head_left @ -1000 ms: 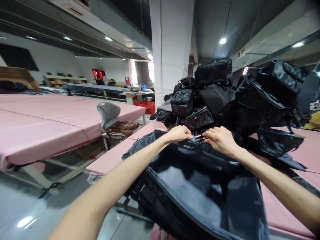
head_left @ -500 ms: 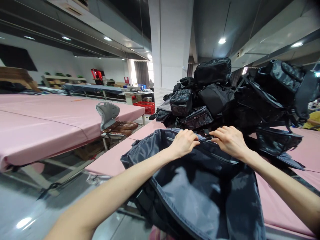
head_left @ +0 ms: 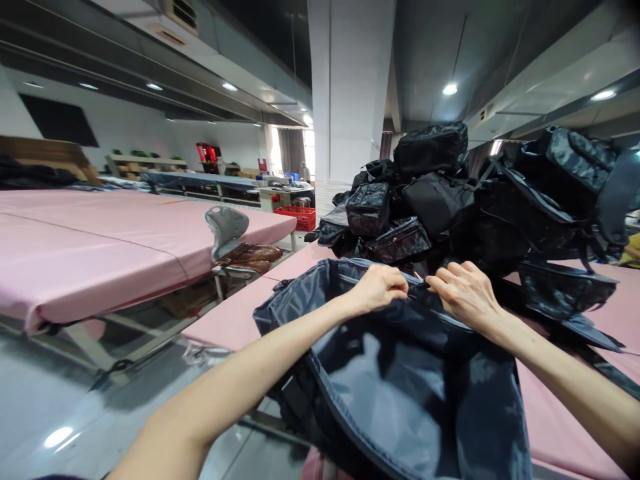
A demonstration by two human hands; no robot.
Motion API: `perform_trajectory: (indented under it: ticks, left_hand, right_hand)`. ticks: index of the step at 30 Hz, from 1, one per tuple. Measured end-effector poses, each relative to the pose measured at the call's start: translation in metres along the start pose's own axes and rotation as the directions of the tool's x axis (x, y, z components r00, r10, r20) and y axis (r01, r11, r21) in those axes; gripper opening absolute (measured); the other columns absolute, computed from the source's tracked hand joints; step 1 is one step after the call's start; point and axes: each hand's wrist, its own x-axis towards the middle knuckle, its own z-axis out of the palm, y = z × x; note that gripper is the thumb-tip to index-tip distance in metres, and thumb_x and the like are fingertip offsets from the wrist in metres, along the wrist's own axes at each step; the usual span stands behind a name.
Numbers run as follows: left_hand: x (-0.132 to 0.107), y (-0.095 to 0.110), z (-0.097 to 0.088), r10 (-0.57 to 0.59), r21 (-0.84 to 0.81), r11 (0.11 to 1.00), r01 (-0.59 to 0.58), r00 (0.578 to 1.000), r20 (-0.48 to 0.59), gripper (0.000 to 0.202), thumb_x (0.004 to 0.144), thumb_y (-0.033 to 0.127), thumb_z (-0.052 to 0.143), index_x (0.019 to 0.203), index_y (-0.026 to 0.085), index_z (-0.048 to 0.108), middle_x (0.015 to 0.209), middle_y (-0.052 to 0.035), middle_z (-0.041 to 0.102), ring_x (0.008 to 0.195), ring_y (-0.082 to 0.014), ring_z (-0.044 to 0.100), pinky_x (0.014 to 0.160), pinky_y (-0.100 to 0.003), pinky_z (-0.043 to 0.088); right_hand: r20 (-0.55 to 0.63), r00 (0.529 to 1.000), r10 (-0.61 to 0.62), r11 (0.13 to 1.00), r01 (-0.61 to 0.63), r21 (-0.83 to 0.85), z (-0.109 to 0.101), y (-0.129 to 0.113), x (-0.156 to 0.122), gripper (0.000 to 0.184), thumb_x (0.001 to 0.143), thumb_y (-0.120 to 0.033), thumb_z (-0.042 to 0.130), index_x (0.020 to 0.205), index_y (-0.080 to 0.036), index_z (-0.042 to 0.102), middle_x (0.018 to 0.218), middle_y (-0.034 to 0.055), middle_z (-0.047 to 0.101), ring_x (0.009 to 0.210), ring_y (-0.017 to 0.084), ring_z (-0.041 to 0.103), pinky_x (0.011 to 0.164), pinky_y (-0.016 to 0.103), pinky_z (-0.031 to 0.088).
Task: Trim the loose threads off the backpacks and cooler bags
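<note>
A dark backpack (head_left: 385, 393) lies wide open in front of me on a pink-covered table (head_left: 230, 320), its grey-blue lining showing. At its far edge, my left hand (head_left: 383, 288) is closed on the rim of the bag. My right hand (head_left: 463, 293) pinches the same edge a short gap to the right, close to a zipper line. The fingertips of both hands are partly hidden, so the exact bit of fabric or zipper between them cannot be made out.
Behind the bag rises a heap of black and camouflage backpacks (head_left: 435, 200). A second pink table (head_left: 100, 247) stands at left, with a grey chair (head_left: 227, 230) by its corner. A white column (head_left: 353, 93) and a red crate (head_left: 300, 218) are farther back.
My left hand has turned slightly, its fingers curling in more tightly at the bag's edge. The whole view has shifted a little; both hands stay at the same rim.
</note>
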Motion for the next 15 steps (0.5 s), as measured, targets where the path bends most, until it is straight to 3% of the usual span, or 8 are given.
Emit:
perform_trajectory:
  ticks: [2, 4, 6, 8, 11, 15]
  left_hand:
    - [-0.002, -0.013, -0.016, -0.048, -0.081, 0.996, 0.046, 0.999, -0.023, 0.012, 0.078, 0.024, 0.058, 0.084, 0.017, 0.065, 0.089, -0.0017, 0.062, 0.085, -0.0125, 0.056, 0.079, -0.022, 0.04]
    - [-0.006, -0.031, -0.032, -0.168, -0.017, 0.986, 0.168, 0.985, -0.044, 0.016, 0.074, 0.023, 0.06, 0.089, 0.018, 0.065, 0.094, -0.0033, 0.062, 0.09, -0.015, 0.055, 0.082, -0.023, 0.04]
    - [-0.01, -0.047, -0.041, -0.291, 0.076, 0.954, 0.29, 0.957, 0.005, 0.016, 0.072, 0.02, 0.06, 0.086, 0.019, 0.067, 0.09, -0.0027, 0.063, 0.086, -0.0159, 0.056, 0.079, -0.024, 0.041]
    - [-0.011, -0.059, -0.045, -0.376, 0.065, 0.926, 0.371, 0.922, 0.088, 0.016, 0.072, 0.019, 0.056, 0.083, 0.018, 0.068, 0.083, -0.0014, 0.065, 0.078, -0.0144, 0.057, 0.071, -0.022, 0.042]
    - [-0.006, -0.064, -0.047, -0.438, -0.043, 0.89, 0.453, 0.879, 0.188, 0.019, 0.072, 0.022, 0.054, 0.081, 0.015, 0.069, 0.074, -0.0008, 0.065, 0.071, -0.0125, 0.056, 0.064, -0.019, 0.04]
    - [-0.001, -0.06, -0.05, -0.507, -0.095, 0.839, 0.535, 0.834, 0.22, 0.019, 0.068, 0.024, 0.056, 0.076, 0.013, 0.069, 0.065, -0.0005, 0.062, 0.064, -0.012, 0.053, 0.058, -0.019, 0.038]
  right_hand:
    - [0.009, 0.999, 0.04, 0.999, -0.04, 0.015, 0.002, 0.003, -0.002, 0.021, 0.087, -0.024, 0.045, 0.081, -0.02, 0.064, 0.07, 0.0036, 0.061, 0.068, 0.017, 0.045, 0.062, 0.031, 0.021]
    - [0.027, 0.998, 0.051, 0.997, -0.052, 0.051, 0.004, 0.007, -0.004, 0.02, 0.086, -0.028, 0.046, 0.084, -0.021, 0.065, 0.072, 0.0033, 0.063, 0.07, 0.017, 0.048, 0.063, 0.031, 0.023]
    - [0.038, 0.998, 0.059, 0.99, -0.064, 0.124, 0.007, 0.012, -0.002, 0.019, 0.086, -0.03, 0.047, 0.088, -0.023, 0.065, 0.075, 0.0023, 0.064, 0.073, 0.016, 0.051, 0.064, 0.03, 0.025]
    - [0.039, 0.995, 0.091, 0.969, -0.097, 0.226, 0.009, 0.014, 0.003, 0.018, 0.085, -0.03, 0.049, 0.09, -0.025, 0.065, 0.079, 0.0002, 0.066, 0.075, 0.015, 0.054, 0.065, 0.028, 0.029]
    - [0.033, 0.994, 0.104, 0.946, -0.109, 0.304, 0.009, 0.009, 0.021, 0.017, 0.083, -0.031, 0.051, 0.092, -0.027, 0.065, 0.085, -0.0011, 0.067, 0.078, 0.014, 0.056, 0.066, 0.026, 0.031]
    - [0.019, 1.0, 0.009, 0.97, -0.014, 0.241, 0.01, -0.009, 0.053, 0.019, 0.084, -0.031, 0.049, 0.092, -0.023, 0.064, 0.083, 0.0023, 0.067, 0.08, 0.017, 0.055, 0.067, 0.029, 0.03]
